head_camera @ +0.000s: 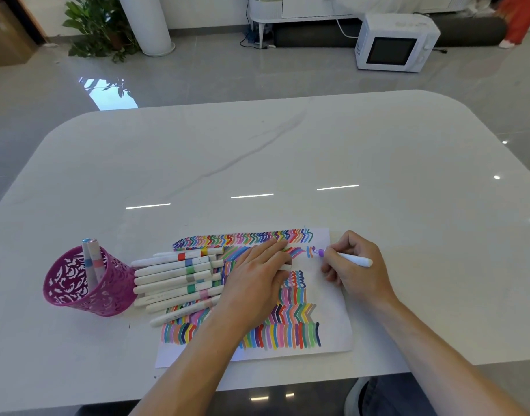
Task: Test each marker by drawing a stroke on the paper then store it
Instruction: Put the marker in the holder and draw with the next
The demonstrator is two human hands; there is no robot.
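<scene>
Barely begun: apparently two markers (91, 259) in the cup (78, 283) lower left, a row (179, 277) unstored; right hand (356, 265) grips a purple marker (344, 256) on paper (332, 319), left hand (254, 274) pressing flat-fingered.

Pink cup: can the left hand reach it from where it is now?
Probably yes. The left hand lies flat on the paper; the cup stands just beyond the marker row, nothing tall between.
</scene>
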